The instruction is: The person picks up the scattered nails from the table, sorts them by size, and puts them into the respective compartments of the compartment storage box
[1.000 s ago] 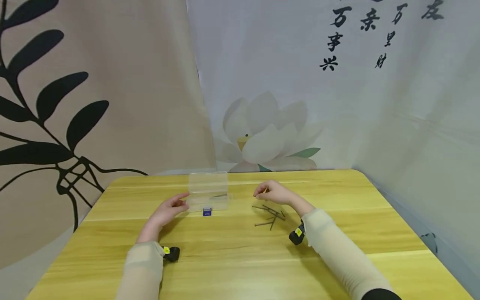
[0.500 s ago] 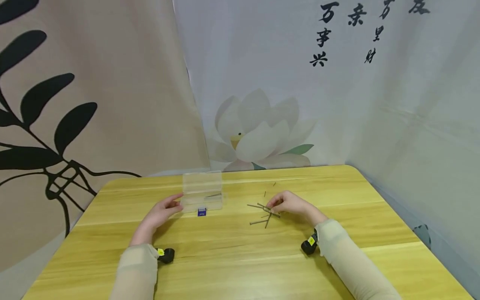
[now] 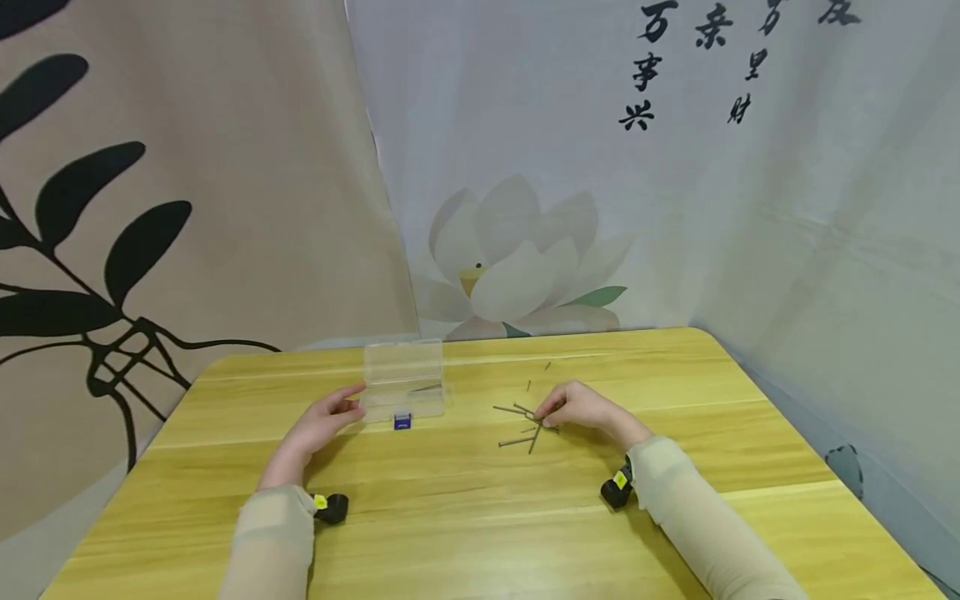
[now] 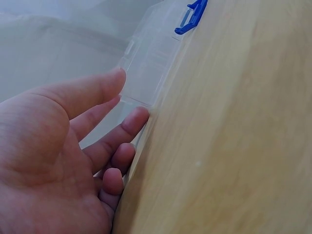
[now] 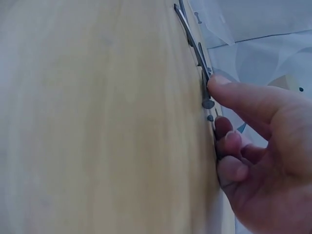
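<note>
A clear plastic box (image 3: 402, 363) stands with its lid raised near the table's back edge, a nail (image 3: 426, 388) inside it. Its blue latch (image 3: 402, 422) sticks out in front. My left hand (image 3: 321, 425) is at the box's left side, thumb and fingers spread and touching it; the left wrist view shows the thumb tip against the clear wall (image 4: 151, 58). To the right lies a loose heap of grey nails (image 3: 516, 442). Over the heap, my right hand (image 3: 581, 407) pinches a nail (image 5: 206, 90) between thumb and forefinger; the forefinger's tip is mostly hidden.
Two small nails, one nearer (image 3: 528, 385) and one farther (image 3: 547, 366), lie beyond the heap. The wooden table (image 3: 450, 517) ends at a printed fabric curtain (image 3: 285, 208). Black wrist cameras, left (image 3: 333, 508) and right (image 3: 615, 492), sit close above the tabletop.
My right hand has come down from behind the heap onto the nails, uncovering two small nails beyond, then stays there. The left hand keeps its place at the box. The head view shifted slightly.
</note>
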{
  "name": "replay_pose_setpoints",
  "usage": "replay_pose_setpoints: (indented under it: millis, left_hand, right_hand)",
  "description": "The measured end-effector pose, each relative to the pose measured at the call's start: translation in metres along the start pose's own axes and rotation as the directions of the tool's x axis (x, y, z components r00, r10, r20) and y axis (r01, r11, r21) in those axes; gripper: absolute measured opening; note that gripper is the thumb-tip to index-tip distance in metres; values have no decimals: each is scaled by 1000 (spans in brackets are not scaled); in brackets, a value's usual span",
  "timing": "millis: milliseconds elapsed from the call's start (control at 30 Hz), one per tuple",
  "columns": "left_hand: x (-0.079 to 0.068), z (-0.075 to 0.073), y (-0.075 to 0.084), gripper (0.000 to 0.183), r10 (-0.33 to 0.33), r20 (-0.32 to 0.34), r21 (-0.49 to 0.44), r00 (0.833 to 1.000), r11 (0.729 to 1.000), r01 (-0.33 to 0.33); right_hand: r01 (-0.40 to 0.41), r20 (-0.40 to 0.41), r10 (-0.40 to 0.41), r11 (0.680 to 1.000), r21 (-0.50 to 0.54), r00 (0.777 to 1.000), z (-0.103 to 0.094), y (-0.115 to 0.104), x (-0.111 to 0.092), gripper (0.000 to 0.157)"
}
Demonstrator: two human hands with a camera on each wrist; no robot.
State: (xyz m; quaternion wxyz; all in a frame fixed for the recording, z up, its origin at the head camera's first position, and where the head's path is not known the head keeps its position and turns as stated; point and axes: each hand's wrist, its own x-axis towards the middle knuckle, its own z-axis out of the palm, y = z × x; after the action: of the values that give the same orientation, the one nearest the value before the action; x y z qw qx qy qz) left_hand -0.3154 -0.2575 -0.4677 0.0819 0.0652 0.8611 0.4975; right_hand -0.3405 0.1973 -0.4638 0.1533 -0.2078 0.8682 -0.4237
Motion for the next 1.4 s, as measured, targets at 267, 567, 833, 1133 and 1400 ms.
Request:
replay_pose_setpoints:
  millis: [267,567,833,1133,1400]
  left_hand:
    - [-3,-1,2,56,-11,-1,7,1000,1000,11]
    - [-3,2,-1,57,-10,4,-6,1000,1000,10]
    - [-1,2,0,57,-3,-15,-7,1000,1000,3]
    - [-4,-2,0,56,5,-28,17,1000,1000,-5]
    - [-1,-1,0,55,20,-26,-1,999,1000,-20]
  right_hand:
    - [12,-8,-13,1000,-18,1000,4,2,3,9]
    - [40,22,-39,998,-47,999,5,3,-1,3]
    - [94,92,-85,991,-96,992,-1,3,-1,4]
    - [57,100,-58,998,14,993,-7,0,3,12]
    - [81,53,-84,995,54,995,-17,-8,10,14]
